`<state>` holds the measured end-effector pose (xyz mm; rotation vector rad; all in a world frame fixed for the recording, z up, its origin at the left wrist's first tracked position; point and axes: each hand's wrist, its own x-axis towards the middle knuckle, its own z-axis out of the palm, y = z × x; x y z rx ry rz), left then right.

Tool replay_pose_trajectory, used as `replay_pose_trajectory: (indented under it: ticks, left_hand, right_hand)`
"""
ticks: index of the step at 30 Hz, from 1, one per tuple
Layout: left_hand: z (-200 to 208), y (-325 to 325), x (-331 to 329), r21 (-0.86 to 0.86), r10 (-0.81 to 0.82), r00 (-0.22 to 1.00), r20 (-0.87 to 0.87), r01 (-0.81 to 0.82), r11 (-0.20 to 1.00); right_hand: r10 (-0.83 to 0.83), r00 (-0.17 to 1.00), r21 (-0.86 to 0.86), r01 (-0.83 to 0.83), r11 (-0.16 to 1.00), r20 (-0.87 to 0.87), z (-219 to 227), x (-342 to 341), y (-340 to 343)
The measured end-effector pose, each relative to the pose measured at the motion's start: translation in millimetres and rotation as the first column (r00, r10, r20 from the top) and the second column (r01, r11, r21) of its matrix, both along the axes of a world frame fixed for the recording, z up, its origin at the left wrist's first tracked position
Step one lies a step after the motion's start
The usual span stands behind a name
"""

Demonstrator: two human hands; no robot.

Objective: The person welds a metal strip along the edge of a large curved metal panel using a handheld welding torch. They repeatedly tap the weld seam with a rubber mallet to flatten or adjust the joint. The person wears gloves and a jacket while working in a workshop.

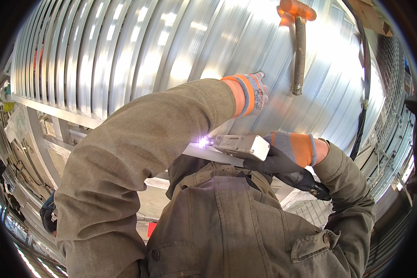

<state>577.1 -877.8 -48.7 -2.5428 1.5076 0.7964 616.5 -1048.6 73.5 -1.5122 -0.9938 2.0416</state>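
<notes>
- The gloved right hand (292,144) is closed around the black grip of a boxy welding torch (242,146); its fingertips are hidden.
- The gloved left hand (252,95) rests on the metal slats (146,65); I cannot tell how far open it is or whether it grips anything.
- The torch sits before the torso, its tip at 1 bright violet spark (202,141).
- 1 orange-headed mallet (300,46) lies beyond the hands.

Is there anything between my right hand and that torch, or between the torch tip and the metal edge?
Nothing visible: the right hand grips the torch, and the bright spark at its tip sits by the metal edge, though glare hides the exact contact. The left sleeve shows close beside the spark.
</notes>
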Motion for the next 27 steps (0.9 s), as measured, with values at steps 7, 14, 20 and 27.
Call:
replay_pose_trajectory:
  ticks: [7, 14, 20, 27]
  left_hand:
    - [7, 3, 2, 0.031, 0.011, 1.0, -0.02, -0.01, 0.999]
    - [-3, -2, -1, 0.025, 0.013, 1.0, 0.006, -0.013, 1.0]
    - [-4, -1, 0, 0.057, -0.005, 1.0, 0.003, 0.004, 0.998]
    - [-6, -5, 2, 0.104, -0.023, 0.999, -0.024, 0.025, 0.994]
  right_hand:
    - [0.03, 0.999, -0.063, -0.028, 0.998, 0.029, 7, 2, -5]
    - [-0.023, 0.999, -0.095, 0.02, 0.995, -0.026, 4, -1, -15]
    - [-0.033, 0.998, -0.146, 0.025, 0.989, -0.052, 9, 2, -20]
    - [-0.072, 0.995, -0.13, 0.063, 0.989, -0.064, 11, -1, -26]
